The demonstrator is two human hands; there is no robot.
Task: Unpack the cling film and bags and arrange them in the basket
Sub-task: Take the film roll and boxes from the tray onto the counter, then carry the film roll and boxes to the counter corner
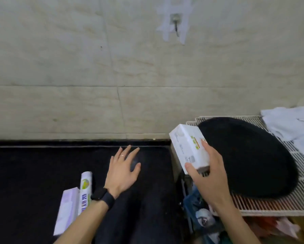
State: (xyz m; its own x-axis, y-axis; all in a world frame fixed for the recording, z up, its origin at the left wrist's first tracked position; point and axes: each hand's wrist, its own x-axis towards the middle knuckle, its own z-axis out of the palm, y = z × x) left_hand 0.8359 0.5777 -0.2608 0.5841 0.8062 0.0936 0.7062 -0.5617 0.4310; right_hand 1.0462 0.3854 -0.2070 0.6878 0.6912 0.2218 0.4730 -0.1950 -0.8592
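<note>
My right hand [208, 175] grips a white box [188, 147] with green and red print, held up in the air at the right end of the black counter [33, 173]. My left hand [124, 168] hovers flat over the counter with fingers spread and holds nothing; a dark watch sits on its wrist. A cling film roll [85, 187] with a green and white label lies on the counter to the left of that wrist. A pale lilac box [66, 210] lies right beside the roll. No basket is in view.
A white wire rack [277, 203] stands at the right, with a large black round pan [249, 155] on it and white cloths [292, 124] at its back corner. Below the rack sits clutter in blue and pink [205, 219]. A tiled wall with a taped hook [175, 27] rises behind.
</note>
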